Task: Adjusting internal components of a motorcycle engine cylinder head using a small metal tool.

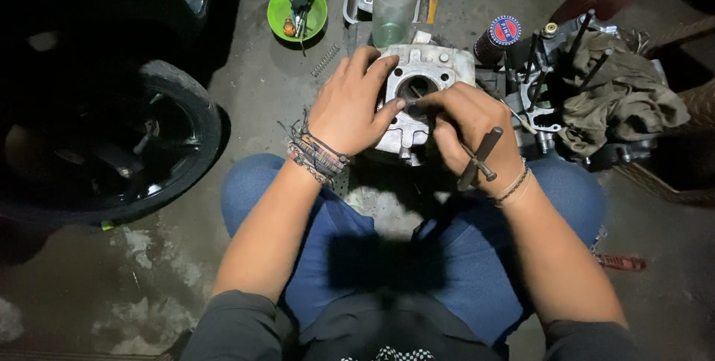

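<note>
A pale metal engine cylinder block [430,65] with a round bore sits on the floor in front of my knees. My left hand [351,104] rests flat on its left side, fingers spread over the top, thumb at the bore's edge. My right hand [471,132] is closed around a dark T-handle tool [480,157], whose tip points into the bore [415,89]. The tool's working end is hidden by my fingers.
A black tyre [175,138] lies to the left. A green bowl [296,13] with small parts, a spring [325,59] and a clear bottle [394,0] stand behind. An engine case with an olive rag [622,97] is at right; a red object [620,262] lies on the floor.
</note>
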